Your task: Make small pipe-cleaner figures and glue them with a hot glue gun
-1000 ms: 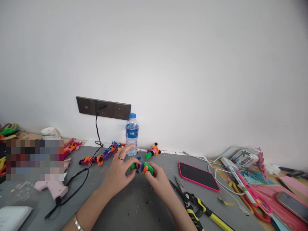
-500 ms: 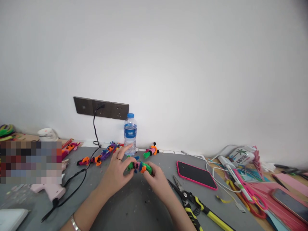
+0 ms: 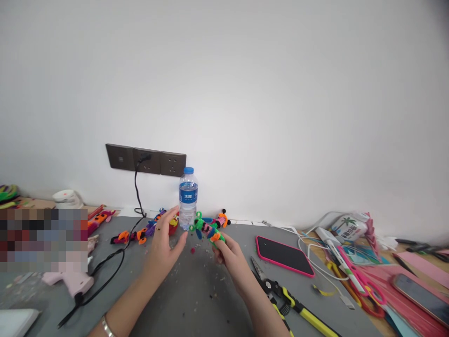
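Observation:
My right hand (image 3: 230,256) pinches a small green, orange and blue pipe-cleaner figure (image 3: 206,230) by its lower end and holds it tilted above the grey mat (image 3: 196,299). My left hand (image 3: 164,245) hovers just left of the figure, fingers spread, holding nothing; a ring sits on one finger. A tiny pink scrap (image 3: 192,250) lies on the mat between my hands. A water bottle (image 3: 188,198) stands right behind the figure.
Several finished pipe-cleaner figures (image 3: 142,232) lie in a row at the back left. A pink glue gun (image 3: 72,282) with a black cord lies at left. Yellow-handled pliers (image 3: 286,299), a pink-cased phone (image 3: 284,255), pink scissors (image 3: 365,285) and cables sit at right.
My left hand let go of the figure and opened. My right hand lifted the figure up and tilted it toward the bottle.

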Available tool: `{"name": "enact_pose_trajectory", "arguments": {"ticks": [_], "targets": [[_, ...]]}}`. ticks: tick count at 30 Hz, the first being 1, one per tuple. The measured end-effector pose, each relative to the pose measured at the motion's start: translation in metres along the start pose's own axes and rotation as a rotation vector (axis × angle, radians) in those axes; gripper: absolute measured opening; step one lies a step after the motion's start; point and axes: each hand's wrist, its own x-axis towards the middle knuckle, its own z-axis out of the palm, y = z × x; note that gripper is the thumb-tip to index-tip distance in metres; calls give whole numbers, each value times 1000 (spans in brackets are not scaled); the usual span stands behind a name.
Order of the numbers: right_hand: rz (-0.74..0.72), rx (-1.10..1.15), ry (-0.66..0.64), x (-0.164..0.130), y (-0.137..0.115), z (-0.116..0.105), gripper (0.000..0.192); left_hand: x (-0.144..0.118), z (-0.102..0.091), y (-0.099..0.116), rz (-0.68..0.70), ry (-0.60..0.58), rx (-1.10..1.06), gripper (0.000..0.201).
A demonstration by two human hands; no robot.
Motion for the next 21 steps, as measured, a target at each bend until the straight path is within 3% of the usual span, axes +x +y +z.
{"name": "enact_pose_trajectory", "arguments": {"ticks": [4, 7, 10, 14, 16, 18, 21], "targets": [[17, 192, 25, 0, -1, 2, 27, 4, -4, -4, -204, -61, -138, 25], [22, 379, 127, 3, 0, 0, 33, 6, -5, -4, -293, -198, -211, 45], [-72, 536, 247, 5, -4, -4, 37, 3, -2, 1, -285, -327, -266, 53], [-175, 627, 284, 6, -11, -8, 34, -2, 2, 7, -207, -438, -376, 46], [-179, 595, 273, 6, -11, -9, 35, -1, 0, 2, -195, -410, -409, 33], [-173, 522, 252, 6, -9, -8, 37, 3, -6, -10, -206, -284, -397, 24], [-85, 379, 121, 4, -2, -4, 38, 11, -20, -29, -299, -121, -280, 31]]}}
